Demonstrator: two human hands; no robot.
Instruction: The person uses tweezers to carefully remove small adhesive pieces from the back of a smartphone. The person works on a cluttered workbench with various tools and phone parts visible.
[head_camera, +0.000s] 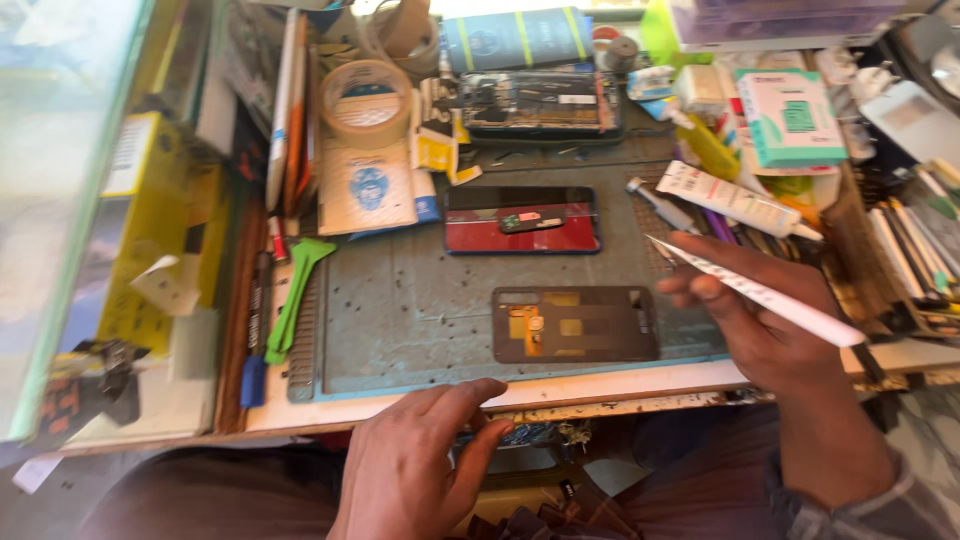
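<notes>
Phone screen panel (575, 324) sits on the work mat (400, 300) near its front edge, right of centre. Behind it, mid-mat, lies an opened phone (521, 220), and another opened phone (540, 104) at the back edge. Tape roll (366, 103) is at the back left (pry tools (296, 296) hang off the mat's left edge). Glue tube (735, 199) lies at the right edge.

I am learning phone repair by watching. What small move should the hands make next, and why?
Probably bring the right hand with its white tool left to the dark panel on the mat. The tool tip already points that way, and the left hand rests free at the mat's edge.
</notes>
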